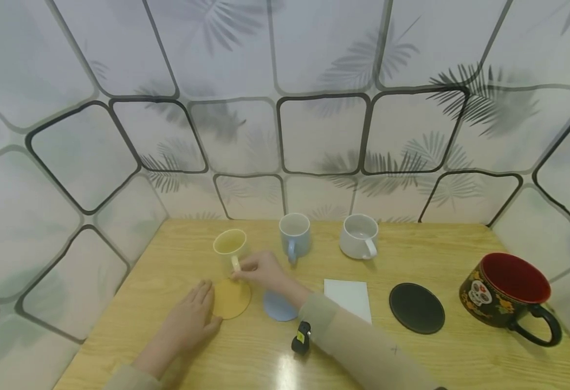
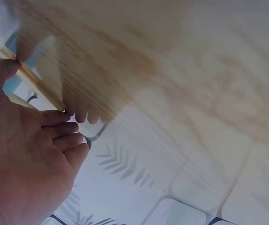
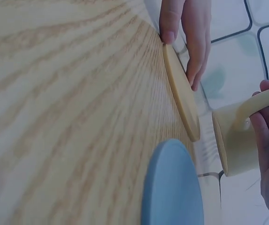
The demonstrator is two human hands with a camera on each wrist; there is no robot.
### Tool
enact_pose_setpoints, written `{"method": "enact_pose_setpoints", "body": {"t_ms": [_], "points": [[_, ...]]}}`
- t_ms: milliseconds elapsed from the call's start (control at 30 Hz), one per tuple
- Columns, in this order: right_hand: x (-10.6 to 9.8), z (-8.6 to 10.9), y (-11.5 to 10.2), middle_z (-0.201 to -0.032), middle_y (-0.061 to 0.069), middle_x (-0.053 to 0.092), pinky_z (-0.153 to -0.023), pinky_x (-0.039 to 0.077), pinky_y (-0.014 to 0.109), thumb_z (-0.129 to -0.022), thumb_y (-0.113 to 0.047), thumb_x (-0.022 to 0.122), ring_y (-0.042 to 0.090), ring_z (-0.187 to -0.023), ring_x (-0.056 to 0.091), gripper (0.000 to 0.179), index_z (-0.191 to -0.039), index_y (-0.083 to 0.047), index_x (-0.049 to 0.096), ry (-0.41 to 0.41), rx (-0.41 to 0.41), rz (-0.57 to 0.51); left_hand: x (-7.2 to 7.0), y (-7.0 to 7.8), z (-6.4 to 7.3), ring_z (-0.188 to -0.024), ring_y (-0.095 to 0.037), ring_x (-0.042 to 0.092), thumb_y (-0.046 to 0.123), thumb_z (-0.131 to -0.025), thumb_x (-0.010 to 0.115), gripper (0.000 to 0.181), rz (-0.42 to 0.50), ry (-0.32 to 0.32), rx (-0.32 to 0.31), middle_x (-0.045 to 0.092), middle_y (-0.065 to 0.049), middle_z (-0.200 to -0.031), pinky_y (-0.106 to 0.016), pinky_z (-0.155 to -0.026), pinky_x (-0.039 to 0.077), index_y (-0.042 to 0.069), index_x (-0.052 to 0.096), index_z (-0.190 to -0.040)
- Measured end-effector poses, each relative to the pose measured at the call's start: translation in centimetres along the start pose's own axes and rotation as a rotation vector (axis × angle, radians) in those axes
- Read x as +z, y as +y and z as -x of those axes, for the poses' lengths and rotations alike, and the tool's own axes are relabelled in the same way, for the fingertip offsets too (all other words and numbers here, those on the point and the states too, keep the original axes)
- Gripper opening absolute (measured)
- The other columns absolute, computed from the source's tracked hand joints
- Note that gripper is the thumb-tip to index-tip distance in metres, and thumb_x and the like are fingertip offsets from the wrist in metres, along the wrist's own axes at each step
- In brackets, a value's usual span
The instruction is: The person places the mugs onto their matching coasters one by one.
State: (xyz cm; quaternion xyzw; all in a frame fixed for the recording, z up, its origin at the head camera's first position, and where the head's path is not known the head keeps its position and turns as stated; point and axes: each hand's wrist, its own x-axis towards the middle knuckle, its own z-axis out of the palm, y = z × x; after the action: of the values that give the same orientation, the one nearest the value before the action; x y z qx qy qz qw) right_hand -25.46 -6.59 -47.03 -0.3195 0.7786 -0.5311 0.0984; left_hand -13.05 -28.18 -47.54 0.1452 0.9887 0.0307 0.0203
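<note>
A pale yellow mug point(image 1: 227, 248) is held by its handle in my right hand point(image 1: 267, 271). In the right wrist view this mug point(image 3: 237, 140) appears raised off the table, with a gap beside its base. My left hand point(image 1: 187, 317) lies beside a round yellow coaster point(image 1: 231, 299), its thumb and index finger touching the edge. The left wrist view shows that coaster point(image 2: 38, 86) edge-on between thumb and index finger, the other fingers loosely extended. Partly under my right wrist, a round blue coaster point(image 1: 279, 307) lies on the table.
At the back stand a light blue mug point(image 1: 296, 234) and a white mug point(image 1: 355, 241). A white square coaster point(image 1: 348, 295) and a black round one point(image 1: 416, 307) lie nearer. A large black patterned mug point(image 1: 497, 298) with red inside stands right on the wooden table point(image 1: 412, 249).
</note>
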Motion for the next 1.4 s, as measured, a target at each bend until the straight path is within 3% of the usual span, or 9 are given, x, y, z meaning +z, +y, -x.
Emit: {"method": "enact_pose_setpoints", "body": {"t_ms": [233,600,933,1067,1267,1400], "points": [[0.4,0.7,-1.0,-0.106,0.01,0.083,-0.09,0.061,0.019,-0.091,-0.016,0.084,0.023,-0.103,0.08,0.015,-0.101,-0.005,0.085,0.034,-0.015,-0.042,0.1,0.0,0.0,-0.154,-0.051,0.038,0.04,-0.101,0.064,0.078,0.005,-0.018,-0.005,0.039,-0.035,-0.163,-0.061,-0.127,0.035,-0.016,0.044,-0.151],[1.6,1.5,-2.3,-0.108,0.012,0.083,-0.091,0.061,0.019,-0.089,-0.014,0.086,0.026,-0.102,0.079,0.017,-0.101,-0.003,0.084,0.073,-0.047,-0.049,-0.2,0.0,-0.1,-0.154,-0.05,0.038,0.04,-0.101,0.066,0.078,0.016,-0.027,-0.014,0.039,-0.033,-0.164,-0.06,-0.128,0.035,-0.016,0.045,-0.151],[3.0,2.4,-2.9,-0.109,0.014,0.082,-0.092,0.06,0.018,-0.089,-0.012,0.085,0.016,-0.103,0.077,0.02,-0.106,-0.002,0.083,0.144,0.001,-0.192,-0.2,0.0,0.1,-0.154,-0.05,0.038,0.039,-0.102,0.066,0.077,0.015,-0.017,-0.009,0.038,-0.033,-0.164,-0.061,-0.128,0.035,-0.016,0.045,-0.151],[3.5,2.8,-3.0,-0.107,0.014,0.082,-0.093,0.059,0.018,-0.089,-0.012,0.086,0.02,-0.103,0.079,0.019,-0.105,-0.001,0.083,0.154,-0.002,-0.2,-0.1,0.0,0.1,-0.154,-0.05,0.038,0.038,-0.102,0.066,0.076,0.016,-0.009,-0.006,0.038,-0.033,-0.164,-0.062,-0.127,0.034,-0.016,0.045,-0.151],[4.4,3.3,-2.9,-0.108,0.014,0.082,-0.093,0.057,0.016,-0.089,-0.01,0.085,0.012,-0.102,0.077,0.02,-0.108,-0.003,0.083,0.148,0.032,-0.218,0.0,-0.1,0.0,-0.154,-0.05,0.039,0.039,-0.102,0.066,0.077,0.011,0.001,-0.007,0.038,-0.033,-0.165,-0.061,-0.127,0.036,-0.015,0.044,-0.152],[5.0,3.5,-2.8,-0.11,0.014,0.082,-0.093,0.057,0.016,-0.089,-0.01,0.085,0.014,-0.102,0.077,0.022,-0.109,-0.001,0.082,0.149,0.037,-0.235,0.1,-0.1,0.0,-0.154,-0.049,0.039,0.041,-0.101,0.066,0.078,0.008,0.0,-0.005,0.039,-0.032,-0.165,-0.06,-0.127,0.037,-0.014,0.044,-0.153]]}}
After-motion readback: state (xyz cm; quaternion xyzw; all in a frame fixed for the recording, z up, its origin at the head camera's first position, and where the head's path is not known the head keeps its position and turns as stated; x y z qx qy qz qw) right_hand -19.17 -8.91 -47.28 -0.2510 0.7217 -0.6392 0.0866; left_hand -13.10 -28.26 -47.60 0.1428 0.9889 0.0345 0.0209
